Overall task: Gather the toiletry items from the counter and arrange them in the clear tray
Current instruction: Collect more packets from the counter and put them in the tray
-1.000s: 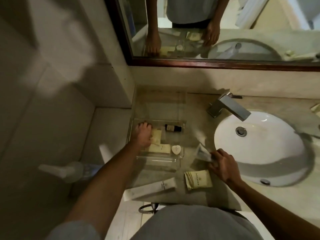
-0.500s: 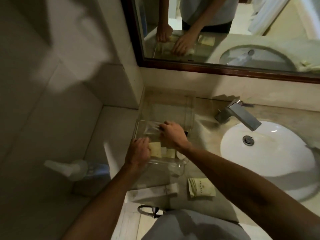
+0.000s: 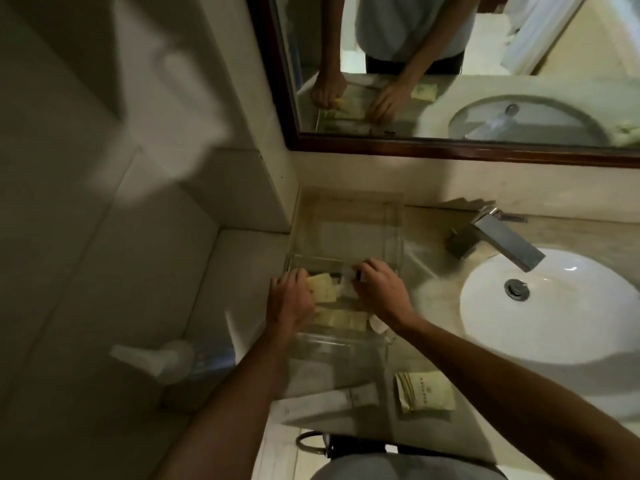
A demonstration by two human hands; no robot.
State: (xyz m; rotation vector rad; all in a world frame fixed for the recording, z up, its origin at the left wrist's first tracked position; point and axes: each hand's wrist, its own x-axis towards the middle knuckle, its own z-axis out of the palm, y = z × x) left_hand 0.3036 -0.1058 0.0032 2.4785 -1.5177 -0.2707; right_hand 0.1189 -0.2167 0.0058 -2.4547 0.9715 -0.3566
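The clear tray (image 3: 341, 344) stands on the counter left of the sink. Both my hands are inside it. My left hand (image 3: 289, 301) pinches a cream packet (image 3: 322, 289) at the tray's left side. My right hand (image 3: 379, 292) has its fingers curled on a white sachet (image 3: 342, 289), close to a small dark bottle (image 3: 358, 275) that it mostly hides. A flat cream box (image 3: 341, 318) lies in the tray's front part, and a white round item (image 3: 377, 326) peeks out under my right wrist. A white tube (image 3: 329, 403) and a stack of cream packets (image 3: 424, 391) lie on the counter in front of the tray.
A second clear container (image 3: 346, 230) stands behind the tray against the wall. The white sink basin (image 3: 554, 306) and metal faucet (image 3: 498, 240) are to the right. A white pump bottle (image 3: 162, 358) sits on the lower ledge at left. The mirror (image 3: 450, 64) reflects both hands.
My right hand carried the white sachet from beside the sink into the tray. My left hand shifted slightly along the tray's left side onto the cream packet.
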